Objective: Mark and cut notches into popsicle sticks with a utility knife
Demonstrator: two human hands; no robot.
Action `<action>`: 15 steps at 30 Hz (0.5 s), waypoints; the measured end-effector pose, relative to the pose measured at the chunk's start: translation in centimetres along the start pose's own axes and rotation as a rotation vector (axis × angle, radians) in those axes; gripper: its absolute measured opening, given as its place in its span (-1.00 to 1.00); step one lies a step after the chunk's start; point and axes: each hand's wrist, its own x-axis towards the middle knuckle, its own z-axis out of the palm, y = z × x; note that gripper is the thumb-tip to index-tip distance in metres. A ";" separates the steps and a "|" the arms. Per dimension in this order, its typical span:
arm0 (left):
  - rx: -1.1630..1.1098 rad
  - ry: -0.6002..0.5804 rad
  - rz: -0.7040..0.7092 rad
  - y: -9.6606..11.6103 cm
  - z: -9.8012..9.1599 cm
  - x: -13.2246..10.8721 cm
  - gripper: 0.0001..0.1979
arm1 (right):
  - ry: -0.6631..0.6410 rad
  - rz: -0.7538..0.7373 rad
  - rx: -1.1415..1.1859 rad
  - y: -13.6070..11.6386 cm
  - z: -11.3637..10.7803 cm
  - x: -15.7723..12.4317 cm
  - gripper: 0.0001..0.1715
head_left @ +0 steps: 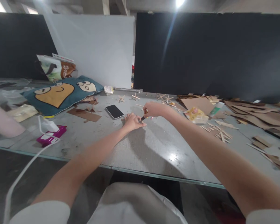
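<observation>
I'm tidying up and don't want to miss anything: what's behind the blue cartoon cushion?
A printed shopping bag shows behind the cushion, its upper part in view. The cushion covers its base and anything else lying low there.

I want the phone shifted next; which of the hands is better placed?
Probably the left hand: it is down on the table, right beside the phone. The right hand is farther off and grips a small dark object. Whether the left holds anything is unclear.

Short white sleeves (40, 214) — bare forearms (95, 147) — pale clothing (130, 203)
</observation>
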 end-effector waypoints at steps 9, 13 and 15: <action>-0.153 0.174 -0.072 -1.3 -0.1 1.4 -0.43 | 0.295 0.079 0.141 -0.1 2.1 -2.4 -0.66; -0.248 0.155 -0.063 -1.2 0.1 1.8 -0.40 | 0.458 0.151 0.257 -0.3 4.1 -4.1 -0.65; -0.270 0.137 -0.033 -1.2 -0.2 1.6 -0.38 | 0.487 0.169 0.286 -0.3 5.2 -4.5 -0.65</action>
